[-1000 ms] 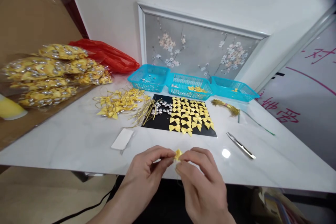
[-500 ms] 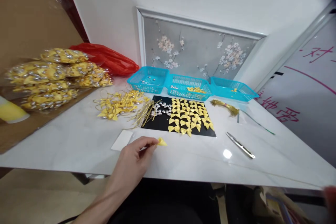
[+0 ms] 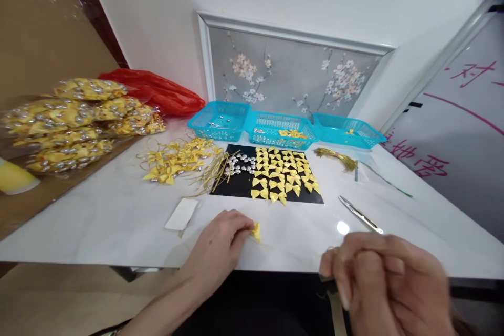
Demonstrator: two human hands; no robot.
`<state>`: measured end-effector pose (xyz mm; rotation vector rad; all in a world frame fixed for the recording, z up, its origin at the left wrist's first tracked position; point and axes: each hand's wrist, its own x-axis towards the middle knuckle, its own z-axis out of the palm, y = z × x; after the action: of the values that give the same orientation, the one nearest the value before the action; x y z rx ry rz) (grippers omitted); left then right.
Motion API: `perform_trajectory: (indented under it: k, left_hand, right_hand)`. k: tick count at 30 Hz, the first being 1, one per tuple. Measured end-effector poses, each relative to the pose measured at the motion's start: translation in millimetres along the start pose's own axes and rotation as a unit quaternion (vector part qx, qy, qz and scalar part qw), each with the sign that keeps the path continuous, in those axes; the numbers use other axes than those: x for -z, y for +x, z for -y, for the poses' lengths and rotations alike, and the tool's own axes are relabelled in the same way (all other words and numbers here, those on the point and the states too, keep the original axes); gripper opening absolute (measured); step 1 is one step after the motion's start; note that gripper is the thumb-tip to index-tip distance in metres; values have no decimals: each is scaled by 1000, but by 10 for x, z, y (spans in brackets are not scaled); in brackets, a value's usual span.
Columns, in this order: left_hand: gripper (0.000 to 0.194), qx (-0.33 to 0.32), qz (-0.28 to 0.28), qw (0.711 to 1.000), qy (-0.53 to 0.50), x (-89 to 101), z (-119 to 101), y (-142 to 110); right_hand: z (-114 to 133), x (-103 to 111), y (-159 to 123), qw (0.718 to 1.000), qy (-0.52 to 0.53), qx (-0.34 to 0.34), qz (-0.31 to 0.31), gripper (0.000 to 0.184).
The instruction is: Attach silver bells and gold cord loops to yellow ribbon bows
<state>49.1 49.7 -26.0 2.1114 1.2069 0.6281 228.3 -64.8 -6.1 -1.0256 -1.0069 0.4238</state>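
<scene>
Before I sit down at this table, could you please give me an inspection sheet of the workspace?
Surface: white marbled tabletop, with a glare spot near the slim metal tool.
Work pieces: yellow bows in columns and silver beads on a black mat; loose gold ties overlap its left edge.
Clutter: white card, left of the left hand.
Hands: left hand pinches a yellow ribbon piece; right hand blurred, fingers curled, contents unclear.
Cables: thin dark line at lower left, possibly a cord.
Surroundings: red plastic bag, framed blossom panel, whiteboard with red writing.
</scene>
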Motion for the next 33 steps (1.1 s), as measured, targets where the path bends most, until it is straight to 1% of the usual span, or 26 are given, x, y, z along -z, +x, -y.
perform_trajectory:
  k: [1, 3, 6, 9, 11, 14, 17, 19, 21, 24, 25, 27, 30, 33]
  left_hand:
    - [23, -3, 0, 1000, 3, 2, 3, 7]
    - [23, -4, -1, 1000, 6, 18, 10, 8]
    - [23, 2, -14, 1000, 16, 60, 35, -7]
    - [23, 7, -42, 999, 34, 133, 80, -8]
    - [24, 8, -65, 997, 50, 215, 111, 12]
    - [25, 8, -112, 990, 79, 385, 139, 87]
    - [26, 10, -166, 979, 113, 548, 141, 220]
    - [25, 9, -183, 973, 140, 616, 137, 331]
    - [23, 5, -178, 970, 168, 642, 136, 451]
    - [17, -6, -138, 969, 204, 618, 154, 645]
    - [18, -11, -121, 970, 212, 598, 166, 715]
    - [25, -25, -89, 971, 222, 546, 201, 860]
    - [29, -41, -60, 972, 225, 452, 265, 1055]
    - [30, -51, -45, 974, 217, 366, 314, 1172]
  right_hand:
    - [-21, -79, 10, 1000, 12, 9, -15, 13]
    - [-82, -178, 14, 1000, 22, -10, -9, 10]
    - [-199, -188, 12, 996, 37, -66, 53, 6]
    - [-301, -141, 22, 991, 47, -75, 100, 8]
    - [-348, -130, 33, 990, 35, -75, 112, 11]
    - [-410, -157, 49, 989, 16, -85, 117, 22]
    - [-504, -218, 69, 985, 8, -120, 124, 27]
    - [-588, -260, 84, 980, 5, -148, 135, 29]
    - [-673, -291, 99, 977, 3, -165, 135, 31]
    - [-772, -305, 112, 978, 0, -170, 123, 31]
    - [-794, -301, 114, 978, -1, -170, 123, 31]
    - [-826, -287, 113, 977, -1, -168, 128, 30]
    - [-852, -266, 107, 977, -2, -164, 133, 30]
    - [-866, -253, 105, 978, -2, -158, 134, 28]
